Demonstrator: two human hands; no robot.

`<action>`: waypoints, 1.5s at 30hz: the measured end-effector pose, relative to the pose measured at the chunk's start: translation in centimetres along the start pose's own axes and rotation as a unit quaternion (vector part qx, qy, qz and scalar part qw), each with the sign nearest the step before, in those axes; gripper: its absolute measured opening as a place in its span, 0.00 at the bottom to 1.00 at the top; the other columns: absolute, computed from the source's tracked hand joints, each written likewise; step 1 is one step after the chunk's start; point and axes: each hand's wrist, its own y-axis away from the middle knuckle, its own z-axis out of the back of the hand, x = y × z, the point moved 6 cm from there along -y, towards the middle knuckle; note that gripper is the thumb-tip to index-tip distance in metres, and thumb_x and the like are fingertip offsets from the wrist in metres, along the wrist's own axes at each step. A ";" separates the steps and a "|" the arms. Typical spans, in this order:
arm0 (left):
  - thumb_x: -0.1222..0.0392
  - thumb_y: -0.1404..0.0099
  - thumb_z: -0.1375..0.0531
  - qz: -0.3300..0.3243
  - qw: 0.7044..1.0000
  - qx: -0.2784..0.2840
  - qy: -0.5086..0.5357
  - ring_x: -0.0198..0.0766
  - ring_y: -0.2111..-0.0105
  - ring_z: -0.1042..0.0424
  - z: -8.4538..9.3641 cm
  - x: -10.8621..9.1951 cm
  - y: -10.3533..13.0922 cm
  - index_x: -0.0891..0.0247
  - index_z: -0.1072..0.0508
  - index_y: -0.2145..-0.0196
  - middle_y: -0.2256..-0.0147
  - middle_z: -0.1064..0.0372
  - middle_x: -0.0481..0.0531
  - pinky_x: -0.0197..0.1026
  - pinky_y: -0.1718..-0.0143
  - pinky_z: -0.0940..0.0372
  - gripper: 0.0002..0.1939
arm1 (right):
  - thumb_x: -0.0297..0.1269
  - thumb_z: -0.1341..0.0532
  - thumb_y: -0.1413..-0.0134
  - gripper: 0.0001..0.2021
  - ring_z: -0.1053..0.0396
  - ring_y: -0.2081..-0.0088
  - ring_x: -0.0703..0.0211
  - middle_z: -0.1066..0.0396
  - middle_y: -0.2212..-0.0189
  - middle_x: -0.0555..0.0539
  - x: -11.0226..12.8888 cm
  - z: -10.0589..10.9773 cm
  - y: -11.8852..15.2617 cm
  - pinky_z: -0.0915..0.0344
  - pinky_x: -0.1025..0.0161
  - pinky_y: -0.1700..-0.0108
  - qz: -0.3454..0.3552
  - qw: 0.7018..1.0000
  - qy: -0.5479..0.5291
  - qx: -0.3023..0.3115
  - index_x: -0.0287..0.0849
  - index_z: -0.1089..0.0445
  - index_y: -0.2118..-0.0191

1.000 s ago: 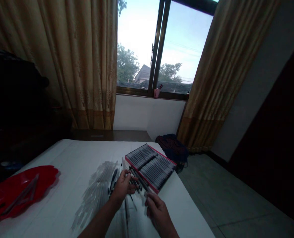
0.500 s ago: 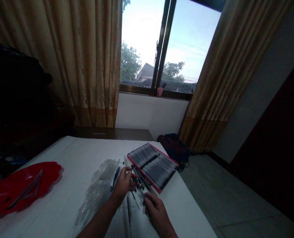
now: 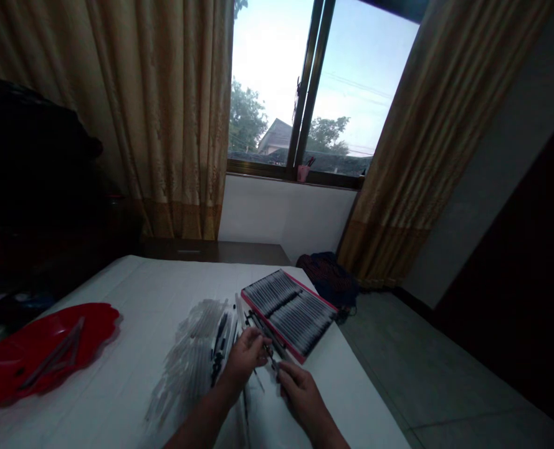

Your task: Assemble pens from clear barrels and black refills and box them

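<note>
My left hand (image 3: 246,354) is closed on a small dark-tipped piece, near the left side of the red-edged tray. Its fingertips almost meet those of my right hand (image 3: 299,385), which pinches a slim pen part. The thin parts between the hands are too small to tell apart fully. Two rows of pens lie in the red-edged tray (image 3: 242,295). Left of my hands spreads a heap of clear tubes (image 3: 187,355), with black pen parts (image 3: 218,349) beside it. More dark sticks lie along the tray's near left side.
A red scalloped dish (image 3: 96,318) with a clear triangular piece in it is at the left of the white table (image 3: 150,280). Dark patterned cloth (image 3: 328,277) lies beyond the table's far right corner. A pink cup (image 3: 303,173) stands on the windowsill.
My left hand has moved right and slightly down, closer to my right hand, uncovering black parts beside the tubes. My right hand has shifted slightly right.
</note>
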 end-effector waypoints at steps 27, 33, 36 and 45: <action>0.62 0.37 0.48 -0.130 0.753 -0.071 -0.641 0.41 0.56 0.32 10.9 -3.2 3.0 0.57 0.25 0.61 0.59 0.27 0.51 0.42 0.54 0.43 0.12 | 0.38 0.28 0.62 0.20 0.38 0.78 0.71 0.28 0.74 0.51 -1.9 3.3 0.5 0.42 0.75 0.77 -0.138 0.913 -0.382 -0.020 0.43 0.27 0.59; 0.61 0.39 0.47 -0.070 0.759 -0.108 -0.639 0.44 0.54 0.32 16.2 -3.8 2.2 0.56 0.25 0.60 0.57 0.27 0.52 0.43 0.53 0.42 0.13 | 0.37 0.27 0.64 0.20 0.37 0.78 0.71 0.27 0.74 0.51 -1.9 3.3 0.6 0.41 0.75 0.77 -0.149 0.906 -0.395 -0.033 0.43 0.26 0.59; 0.61 0.39 0.48 -0.050 0.776 -0.120 -0.617 0.42 0.54 0.31 18.2 -3.8 2.2 0.57 0.25 0.60 0.57 0.27 0.51 0.40 0.53 0.41 0.14 | 0.37 0.27 0.64 0.21 0.37 0.78 0.72 0.27 0.75 0.52 -2.0 3.3 0.7 0.40 0.75 0.77 -0.151 0.905 -0.396 -0.032 0.43 0.26 0.59; 0.61 0.40 0.49 0.015 0.832 -0.157 -0.532 0.36 0.60 0.25 22.0 -3.2 2.4 0.60 0.26 0.58 0.59 0.24 0.48 0.31 0.63 0.34 0.15 | 0.38 0.27 0.63 0.19 0.37 0.78 0.71 0.28 0.74 0.53 -2.0 3.4 0.6 0.39 0.75 0.77 -0.147 0.910 -0.385 -0.039 0.44 0.26 0.61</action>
